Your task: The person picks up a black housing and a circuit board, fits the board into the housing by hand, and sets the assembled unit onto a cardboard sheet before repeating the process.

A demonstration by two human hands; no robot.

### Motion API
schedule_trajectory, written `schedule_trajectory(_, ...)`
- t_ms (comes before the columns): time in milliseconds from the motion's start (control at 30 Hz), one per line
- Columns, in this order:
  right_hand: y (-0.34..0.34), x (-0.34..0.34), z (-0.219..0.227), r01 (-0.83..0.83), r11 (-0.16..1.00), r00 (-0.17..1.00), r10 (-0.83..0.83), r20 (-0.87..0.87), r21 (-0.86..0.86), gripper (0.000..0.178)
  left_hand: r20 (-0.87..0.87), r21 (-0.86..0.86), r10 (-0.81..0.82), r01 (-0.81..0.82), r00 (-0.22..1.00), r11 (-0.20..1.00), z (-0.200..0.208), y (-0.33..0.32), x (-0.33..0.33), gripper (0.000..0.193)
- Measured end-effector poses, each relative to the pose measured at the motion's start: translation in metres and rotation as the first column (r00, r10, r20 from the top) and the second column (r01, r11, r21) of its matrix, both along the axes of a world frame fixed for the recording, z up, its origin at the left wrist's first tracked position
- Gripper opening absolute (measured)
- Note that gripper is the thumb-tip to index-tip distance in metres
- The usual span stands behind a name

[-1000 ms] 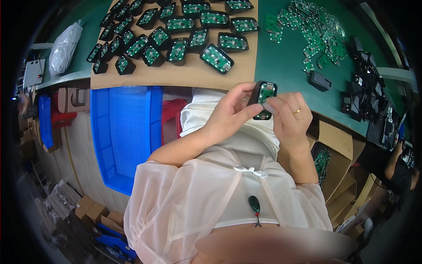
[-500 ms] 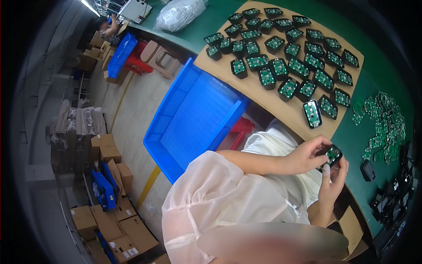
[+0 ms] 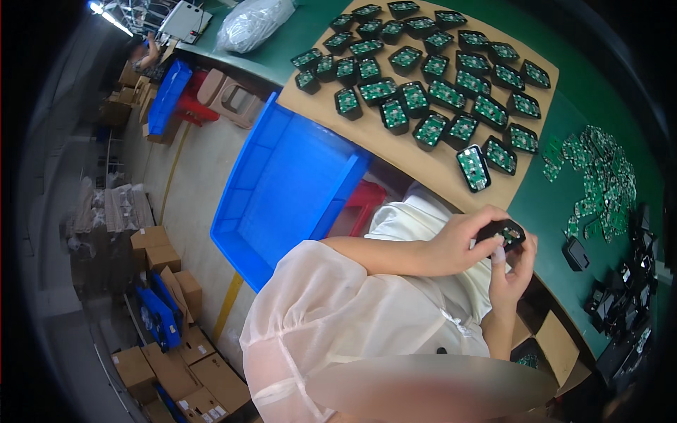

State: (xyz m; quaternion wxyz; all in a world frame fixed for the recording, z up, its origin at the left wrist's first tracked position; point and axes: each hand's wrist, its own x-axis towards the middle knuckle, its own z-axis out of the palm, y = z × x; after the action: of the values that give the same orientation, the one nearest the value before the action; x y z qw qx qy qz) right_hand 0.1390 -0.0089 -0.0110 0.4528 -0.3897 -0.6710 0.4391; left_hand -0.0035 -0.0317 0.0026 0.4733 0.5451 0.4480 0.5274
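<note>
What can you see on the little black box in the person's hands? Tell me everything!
The little black box looks like hard plastic, with rounded corners. Its open side shows part of a green circuit board, partly hidden by the thumbs. It is tilted, near the edge of the green table, held between the left hand and the right hand.
</note>
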Motion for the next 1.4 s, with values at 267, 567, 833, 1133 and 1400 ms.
schedule_trajectory(267,0.01,-0.005,-0.004,-0.137,0.975,0.975,0.1,-0.2,-0.178,0.039,-0.334,0.244,0.208,-0.129,0.919,0.961,0.023,0.017,-0.046,0.025)
schedule_trajectory(567,0.004,0.014,-0.011,0.006,0.94,0.991,-0.051,-0.123,-0.342,0.024,-0.488,0.182,0.85,-0.929,0.2,0.324,-0.01,0.01,-0.238,0.025)
schedule_trajectory(833,0.003,0.002,-0.008,-0.03,0.941,0.996,0.001,-0.085,-0.336,0.014,-0.69,0.312,0.723,-0.884,0.041,0.349,-0.055,0.035,-0.312,0.029)
schedule_trajectory(1133,0.015,0.027,0.006,0.098,0.941,0.992,-0.117,-0.041,-0.324,0.016,-0.632,0.154,0.735,-0.889,0.248,0.432,-0.057,0.039,-0.328,0.053)
schedule_trajectory(1400,0.053,0.117,0.023,0.324,0.859,0.579,-0.511,0.635,0.397,0.049,-0.643,0.571,0.743,-0.764,-0.188,0.3,-0.036,0.028,-0.29,0.046)
